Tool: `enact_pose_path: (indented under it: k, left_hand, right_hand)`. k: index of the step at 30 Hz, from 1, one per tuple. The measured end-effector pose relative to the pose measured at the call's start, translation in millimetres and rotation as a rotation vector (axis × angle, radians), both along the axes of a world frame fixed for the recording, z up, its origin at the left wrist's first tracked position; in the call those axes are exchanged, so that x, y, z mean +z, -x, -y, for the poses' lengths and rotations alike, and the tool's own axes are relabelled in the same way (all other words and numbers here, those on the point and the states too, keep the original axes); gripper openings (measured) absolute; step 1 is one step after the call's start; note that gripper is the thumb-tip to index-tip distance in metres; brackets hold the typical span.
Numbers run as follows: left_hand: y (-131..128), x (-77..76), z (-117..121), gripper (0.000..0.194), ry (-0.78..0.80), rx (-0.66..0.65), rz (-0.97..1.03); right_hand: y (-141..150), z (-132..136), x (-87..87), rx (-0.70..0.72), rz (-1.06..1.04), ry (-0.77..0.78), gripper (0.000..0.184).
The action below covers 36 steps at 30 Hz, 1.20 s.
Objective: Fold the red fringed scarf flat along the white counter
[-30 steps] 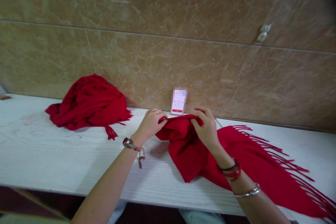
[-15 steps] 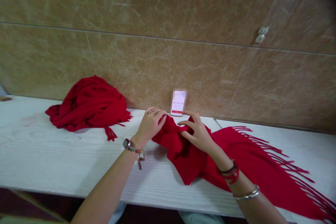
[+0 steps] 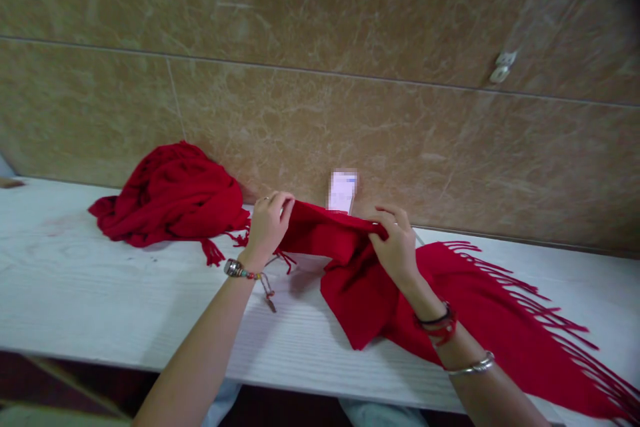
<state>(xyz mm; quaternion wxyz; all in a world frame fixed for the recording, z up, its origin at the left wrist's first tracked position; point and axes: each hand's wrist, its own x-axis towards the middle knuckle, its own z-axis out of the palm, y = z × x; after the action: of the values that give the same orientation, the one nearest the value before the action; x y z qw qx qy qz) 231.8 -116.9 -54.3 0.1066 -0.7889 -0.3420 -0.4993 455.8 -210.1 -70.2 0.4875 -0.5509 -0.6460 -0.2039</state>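
Observation:
A red fringed scarf point(image 3: 360, 300) lies partly bunched on the white table, its fringed end spread out to the right. My left hand point(image 3: 270, 223) pinches one end of its raised edge, and a few tassels hang just below. At the other end of that edge, my right hand point(image 3: 397, 243) is closed on the cloth between thumb and fingers. The edge is pulled fairly straight between both hands, lifted off the table. Part of the scarf is hidden behind my right hand and forearm.
A second red scarf point(image 3: 175, 197) sits in a heap at the left, against the tiled wall point(image 3: 280, 120). Behind the held cloth a phone point(image 3: 342, 193) leans on the wall. The white table point(image 3: 75, 293) has its front edge close to my body. A socket point(image 3: 503, 67) is on the wall.
My hands have moved apart, the left to the left and the right slightly to the right. The scarf edge between them is now stretched out and covers the phone's lower part.

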Motion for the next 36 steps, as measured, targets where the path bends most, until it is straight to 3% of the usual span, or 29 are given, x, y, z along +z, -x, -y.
enact_pose_path:
  k: [4, 10, 12, 16, 21, 26, 29, 31, 33, 36]
  left_hand:
    - [-1.2, -8.3, -5.5, 0.014, 0.159, -0.084, -0.226]
    - [-14.5, -5.8, 11.8, 0.014, 0.116, -0.175, -0.184]
    - [-18.7, -5.1, 17.7, 0.013, 0.078, -0.232, -0.175]
    - [-26.3, -6.2, 28.5, 0.012, 0.018, -0.413, -0.117]
    - [-32.4, -6.0, 41.3, 0.01, 0.008, -0.609, -0.127]
    - [-28.2, -2.7, 37.5, 0.018, 0.133, -0.548, -0.139]
    - [-25.2, -2.1, 32.9, 0.033, 0.264, -0.485, -0.215]
    - [-25.9, -3.0, 33.0, 0.03, 0.318, -0.428, -0.261]
    - [-28.6, -4.6, 35.7, 0.027, 0.345, -0.395, -0.283]
    - [-33.8, -7.6, 40.1, 0.042, 0.326, -0.376, -0.307]
  right_hand:
    - [-4.9, -2.3, 0.2, 0.009, 0.018, 0.105, 0.021]
    - [14.3, 10.1, 6.7, 0.241, 0.198, 0.252, 0.036]
    - [24.6, 14.1, 4.8, 0.239, 0.289, 0.248, 0.04]
    - [38.9, 11.6, -8.9, 0.103, 0.316, 0.174, 0.041]
    - [44.6, 5.3, -18.2, 0.097, 0.169, 0.061, 0.015]
    - [35.0, 5.2, -7.9, 0.133, -0.02, 0.011, 0.01]
    - [21.9, 3.1, -1.6, 0.065, -0.129, -0.018, 0.009]
    - [12.9, 0.0, -0.4, 0.02, -0.162, -0.034, 0.009]
    - [5.2, -3.8, -1.3, -0.017, -0.167, -0.047, 0.009]
    - [-3.2, -8.7, -4.4, -0.068, -0.159, -0.052, 0.011]
